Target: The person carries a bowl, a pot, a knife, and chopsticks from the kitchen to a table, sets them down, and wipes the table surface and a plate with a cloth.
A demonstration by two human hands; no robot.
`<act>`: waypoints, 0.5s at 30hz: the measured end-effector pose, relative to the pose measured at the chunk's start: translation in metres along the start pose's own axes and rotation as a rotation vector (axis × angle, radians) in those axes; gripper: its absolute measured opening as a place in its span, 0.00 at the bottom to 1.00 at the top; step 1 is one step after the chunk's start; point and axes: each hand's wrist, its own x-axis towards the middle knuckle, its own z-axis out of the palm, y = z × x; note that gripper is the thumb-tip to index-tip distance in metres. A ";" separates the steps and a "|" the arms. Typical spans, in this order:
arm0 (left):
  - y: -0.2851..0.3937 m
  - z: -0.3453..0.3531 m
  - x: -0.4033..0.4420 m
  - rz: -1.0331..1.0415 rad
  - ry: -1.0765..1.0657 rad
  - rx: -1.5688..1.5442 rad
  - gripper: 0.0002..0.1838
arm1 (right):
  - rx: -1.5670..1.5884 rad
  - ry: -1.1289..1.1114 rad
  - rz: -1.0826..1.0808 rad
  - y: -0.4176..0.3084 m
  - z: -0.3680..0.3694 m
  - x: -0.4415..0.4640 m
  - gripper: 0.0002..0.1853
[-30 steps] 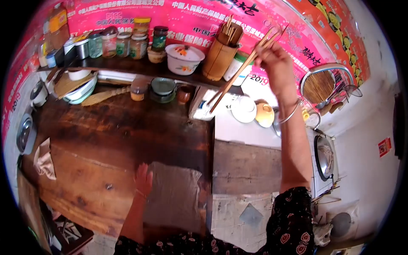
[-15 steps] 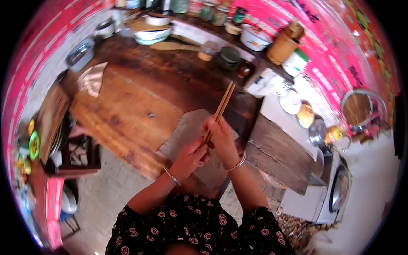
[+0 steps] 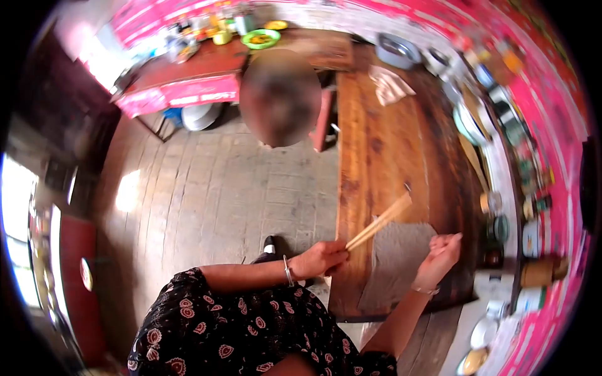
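Note:
A pair of wooden chopsticks (image 3: 379, 222) is gripped at one end in my left hand (image 3: 321, 258), fingers wrapped round them. They slant up and to the right over the table. My right hand (image 3: 442, 250) is apart from them, fingers curled closed above the right edge of a grey cloth (image 3: 398, 257); nothing shows in it. The cloth lies spread on the near end of the wooden table (image 3: 370, 150), under the chopsticks' lower side.
A pinkish cloth (image 3: 390, 86) and a grey basin (image 3: 398, 51) are at the table's far end. Bowls (image 3: 469, 122) and jars (image 3: 491, 202) line its right side by the wall. Tiled floor (image 3: 251, 182) lies left; a red table (image 3: 188, 69) holds a green bowl (image 3: 260, 39).
My view has swung left, bringing the floor and red table into sight. My right hand has let go of the chopsticks and moved away to the right; my left hand still holds them.

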 end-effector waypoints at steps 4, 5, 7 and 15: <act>0.013 -0.041 -0.004 0.295 0.240 -0.295 0.09 | -0.372 -0.169 0.045 0.040 0.104 -0.081 0.11; 0.019 -0.058 -0.012 0.314 0.270 -0.318 0.09 | -0.393 -0.218 0.145 0.045 0.133 -0.103 0.12; 0.028 -0.090 -0.030 0.338 0.308 -0.355 0.09 | -0.399 -0.430 0.249 0.058 0.176 -0.135 0.15; 0.023 -0.207 -0.116 0.509 0.326 -0.641 0.08 | -0.273 -0.777 0.430 0.129 0.316 -0.203 0.09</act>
